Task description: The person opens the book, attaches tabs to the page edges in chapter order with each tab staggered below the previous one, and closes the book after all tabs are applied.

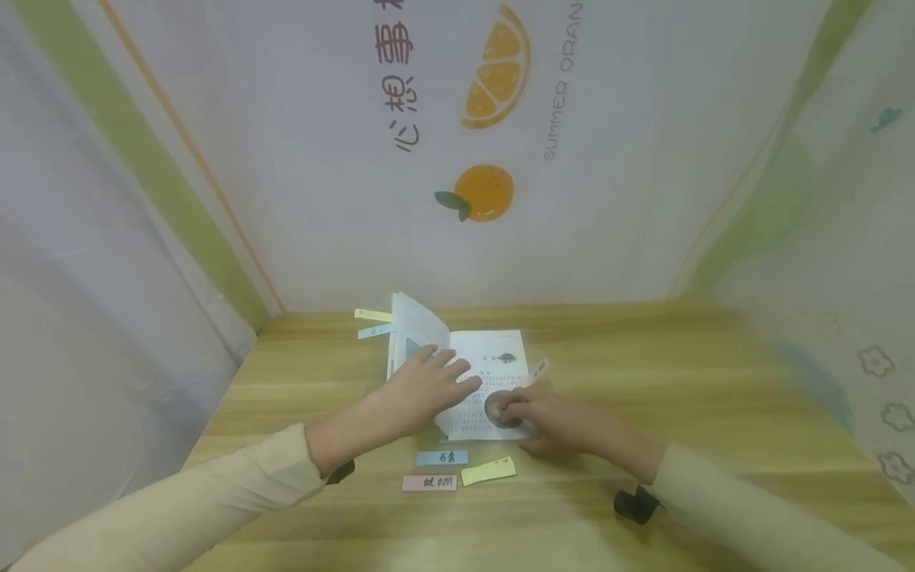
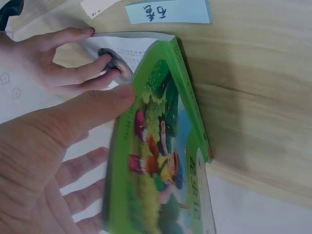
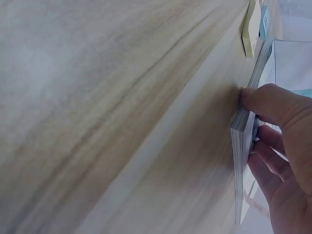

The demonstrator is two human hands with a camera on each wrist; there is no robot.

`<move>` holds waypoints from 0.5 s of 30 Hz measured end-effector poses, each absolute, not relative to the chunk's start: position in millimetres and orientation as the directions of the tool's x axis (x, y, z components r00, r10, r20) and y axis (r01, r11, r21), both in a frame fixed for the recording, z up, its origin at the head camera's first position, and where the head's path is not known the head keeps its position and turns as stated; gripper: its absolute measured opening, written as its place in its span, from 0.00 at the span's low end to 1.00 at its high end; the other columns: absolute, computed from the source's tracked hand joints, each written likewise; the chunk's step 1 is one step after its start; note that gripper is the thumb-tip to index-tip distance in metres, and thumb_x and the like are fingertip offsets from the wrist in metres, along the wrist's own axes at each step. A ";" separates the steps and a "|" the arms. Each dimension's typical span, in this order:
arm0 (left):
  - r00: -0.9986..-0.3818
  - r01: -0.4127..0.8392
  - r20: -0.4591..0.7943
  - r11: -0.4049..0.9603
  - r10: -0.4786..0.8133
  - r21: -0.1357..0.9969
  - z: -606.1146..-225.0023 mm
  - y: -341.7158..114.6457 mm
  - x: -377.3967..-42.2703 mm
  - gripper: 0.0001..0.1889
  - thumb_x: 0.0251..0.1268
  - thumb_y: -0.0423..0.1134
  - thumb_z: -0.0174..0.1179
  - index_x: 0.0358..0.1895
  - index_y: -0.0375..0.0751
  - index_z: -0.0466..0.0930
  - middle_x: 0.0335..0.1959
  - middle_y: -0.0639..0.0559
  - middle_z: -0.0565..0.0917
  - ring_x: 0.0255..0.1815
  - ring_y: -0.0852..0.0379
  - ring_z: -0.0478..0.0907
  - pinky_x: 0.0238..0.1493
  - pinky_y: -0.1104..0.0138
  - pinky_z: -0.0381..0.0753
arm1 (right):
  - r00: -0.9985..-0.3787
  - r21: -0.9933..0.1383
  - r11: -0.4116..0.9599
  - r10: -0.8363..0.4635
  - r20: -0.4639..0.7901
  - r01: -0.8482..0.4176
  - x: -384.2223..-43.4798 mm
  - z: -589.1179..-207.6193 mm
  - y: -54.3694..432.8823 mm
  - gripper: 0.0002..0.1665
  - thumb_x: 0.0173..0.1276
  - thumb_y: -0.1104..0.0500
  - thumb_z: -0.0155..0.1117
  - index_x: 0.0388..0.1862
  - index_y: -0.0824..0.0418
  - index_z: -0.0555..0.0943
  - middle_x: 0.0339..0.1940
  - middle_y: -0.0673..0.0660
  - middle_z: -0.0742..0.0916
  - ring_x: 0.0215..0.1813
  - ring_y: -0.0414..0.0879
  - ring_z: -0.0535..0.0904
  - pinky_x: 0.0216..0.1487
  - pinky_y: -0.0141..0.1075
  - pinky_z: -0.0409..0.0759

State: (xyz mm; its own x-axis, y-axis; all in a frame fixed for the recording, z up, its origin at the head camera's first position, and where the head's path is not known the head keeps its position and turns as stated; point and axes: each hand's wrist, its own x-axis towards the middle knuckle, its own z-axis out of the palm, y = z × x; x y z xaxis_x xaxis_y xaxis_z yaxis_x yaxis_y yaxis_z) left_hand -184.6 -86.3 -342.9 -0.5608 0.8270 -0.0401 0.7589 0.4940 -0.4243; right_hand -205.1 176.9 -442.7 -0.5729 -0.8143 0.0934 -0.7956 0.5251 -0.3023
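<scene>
A book (image 1: 475, 349) lies spread on the table, its left part raised at a steep angle. Against those raised pages rests my left hand (image 1: 427, 391), fingers spread. In the left wrist view its thumb (image 2: 122, 95) lies along the edge of the green illustrated cover (image 2: 163, 117), with the other fingers on the page side. My right hand (image 1: 565, 417) is at the lower right corner, two fingertips on a grey round disc (image 1: 493, 409) on the right page. In the right wrist view its thumb (image 3: 258, 100) touches the page block's edge.
Below the book lie blue (image 1: 431, 458), pink (image 1: 422, 483) and yellow (image 1: 489, 473) paper slips with handwriting. Yellow (image 1: 372, 315) and blue (image 1: 373, 331) tabs stick out at the left, a pink tab (image 1: 541, 369) at the right. A printed curtain (image 1: 343, 238) hangs behind the table.
</scene>
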 end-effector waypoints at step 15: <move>-0.425 0.813 0.279 0.499 0.861 -0.300 -379.2 -57.7 -210.9 0.59 0.49 0.63 0.76 0.82 0.54 0.50 0.82 0.40 0.45 0.79 0.32 0.43 0.74 0.39 0.49 | -0.586 -0.335 0.498 -0.769 0.256 -0.800 -181.4 -428.7 264.7 0.20 0.58 0.69 0.76 0.50 0.66 0.83 0.50 0.58 0.85 0.51 0.53 0.83 0.52 0.46 0.84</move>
